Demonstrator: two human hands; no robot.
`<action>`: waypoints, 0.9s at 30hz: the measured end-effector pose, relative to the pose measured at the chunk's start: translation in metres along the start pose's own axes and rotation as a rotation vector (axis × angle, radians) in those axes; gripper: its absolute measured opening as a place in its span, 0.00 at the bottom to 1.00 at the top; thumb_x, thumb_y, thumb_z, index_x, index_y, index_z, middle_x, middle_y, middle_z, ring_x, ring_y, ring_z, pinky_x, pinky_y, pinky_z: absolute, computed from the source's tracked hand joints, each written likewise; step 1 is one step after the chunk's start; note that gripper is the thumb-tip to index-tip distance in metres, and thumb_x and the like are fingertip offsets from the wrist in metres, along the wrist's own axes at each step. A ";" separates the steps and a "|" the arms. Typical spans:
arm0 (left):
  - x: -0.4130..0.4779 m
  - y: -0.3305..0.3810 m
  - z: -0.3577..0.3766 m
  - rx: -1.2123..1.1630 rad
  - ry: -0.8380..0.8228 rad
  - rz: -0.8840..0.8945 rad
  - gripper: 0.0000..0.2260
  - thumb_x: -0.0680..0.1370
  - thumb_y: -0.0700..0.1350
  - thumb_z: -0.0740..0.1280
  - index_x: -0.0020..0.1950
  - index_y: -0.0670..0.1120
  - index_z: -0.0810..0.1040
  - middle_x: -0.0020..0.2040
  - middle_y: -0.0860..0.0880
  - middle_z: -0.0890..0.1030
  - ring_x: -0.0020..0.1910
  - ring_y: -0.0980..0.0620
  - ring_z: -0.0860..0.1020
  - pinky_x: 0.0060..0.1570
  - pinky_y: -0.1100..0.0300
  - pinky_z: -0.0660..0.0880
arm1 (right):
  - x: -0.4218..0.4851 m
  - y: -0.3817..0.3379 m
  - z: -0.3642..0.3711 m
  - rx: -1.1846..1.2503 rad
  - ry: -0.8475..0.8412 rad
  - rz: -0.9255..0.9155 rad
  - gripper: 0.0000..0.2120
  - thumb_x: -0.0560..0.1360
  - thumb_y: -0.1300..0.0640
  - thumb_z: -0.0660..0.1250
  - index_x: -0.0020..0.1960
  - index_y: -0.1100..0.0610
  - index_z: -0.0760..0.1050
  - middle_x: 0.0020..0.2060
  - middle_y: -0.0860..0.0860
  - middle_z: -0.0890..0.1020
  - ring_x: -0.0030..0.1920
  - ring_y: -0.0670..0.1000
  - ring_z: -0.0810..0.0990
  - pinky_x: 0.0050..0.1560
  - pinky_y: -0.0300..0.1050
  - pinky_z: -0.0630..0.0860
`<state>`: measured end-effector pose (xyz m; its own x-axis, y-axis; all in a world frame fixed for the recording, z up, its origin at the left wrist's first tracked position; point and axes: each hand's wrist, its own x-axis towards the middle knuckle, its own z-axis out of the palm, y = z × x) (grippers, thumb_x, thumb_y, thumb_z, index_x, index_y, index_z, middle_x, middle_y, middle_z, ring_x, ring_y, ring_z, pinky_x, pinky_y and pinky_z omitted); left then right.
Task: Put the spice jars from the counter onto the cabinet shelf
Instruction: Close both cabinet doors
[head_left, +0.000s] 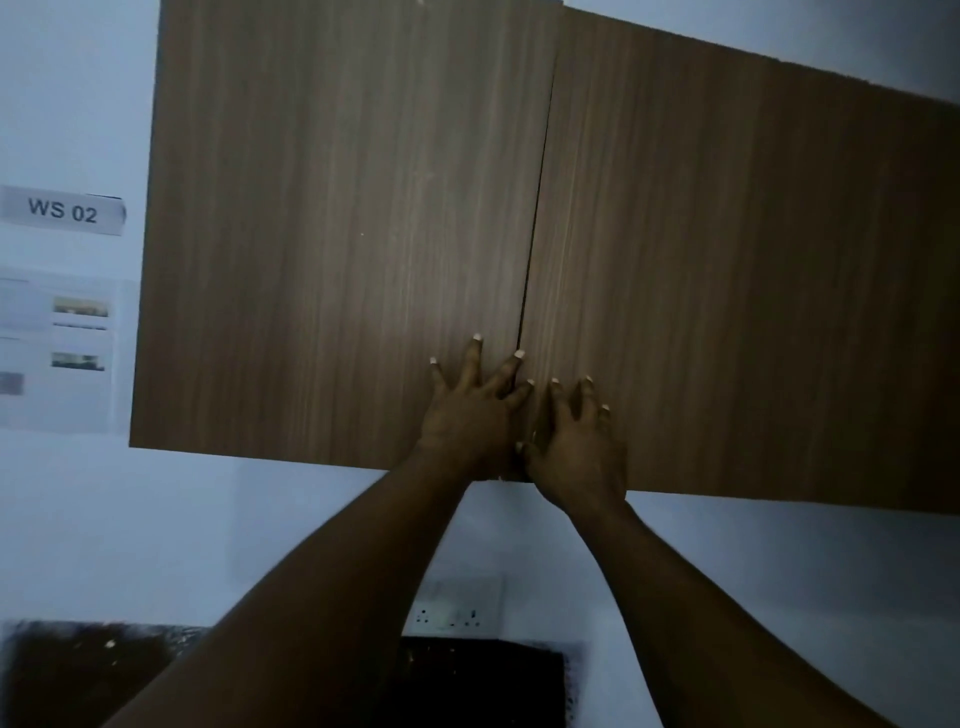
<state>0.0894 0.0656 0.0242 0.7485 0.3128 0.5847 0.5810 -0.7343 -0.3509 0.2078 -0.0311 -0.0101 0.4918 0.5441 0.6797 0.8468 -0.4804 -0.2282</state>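
Observation:
A brown wood-grain wall cabinet fills the upper view, with a left door (337, 234) and a right door (727, 286) that meet at a thin dark seam. Both doors look closed, so the shelf inside is hidden. My left hand (475, 415) lies with spread fingers on the lower corner of the left door beside the seam. My right hand (576, 441) rests with spread fingers on the lower corner of the right door, its thumb at the bottom edge near the seam. Neither hand holds anything. No spice jars are in view.
A white wall surrounds the cabinet. A "WS 02" label (62, 210) and a printed sheet (57, 353) hang at the left. Below the cabinet a white power socket (452, 616) sits above the dark counter (483, 680).

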 end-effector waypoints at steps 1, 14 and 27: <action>0.003 0.000 0.006 -0.004 0.002 -0.011 0.46 0.73 0.70 0.64 0.82 0.56 0.44 0.81 0.49 0.33 0.76 0.30 0.30 0.66 0.19 0.45 | 0.003 0.002 0.005 -0.024 -0.004 -0.013 0.45 0.78 0.38 0.67 0.84 0.46 0.43 0.83 0.55 0.42 0.81 0.66 0.50 0.74 0.66 0.66; 0.016 0.010 0.058 0.012 0.205 -0.069 0.45 0.73 0.73 0.55 0.82 0.57 0.38 0.80 0.48 0.30 0.75 0.31 0.27 0.67 0.21 0.43 | 0.009 0.017 0.055 -0.130 0.131 -0.081 0.47 0.79 0.36 0.62 0.83 0.48 0.34 0.82 0.58 0.34 0.81 0.70 0.43 0.72 0.67 0.63; -0.005 0.023 0.039 -0.098 -0.005 -0.134 0.44 0.76 0.56 0.65 0.81 0.56 0.38 0.80 0.51 0.30 0.78 0.37 0.31 0.72 0.27 0.46 | 0.013 0.048 -0.004 -0.005 -0.009 -0.202 0.35 0.79 0.42 0.67 0.82 0.47 0.59 0.83 0.51 0.54 0.79 0.60 0.62 0.70 0.59 0.72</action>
<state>0.1108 0.0707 -0.0153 0.6683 0.4145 0.6178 0.6419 -0.7410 -0.1973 0.2539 -0.0499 -0.0090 0.3144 0.6359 0.7048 0.9273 -0.3647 -0.0845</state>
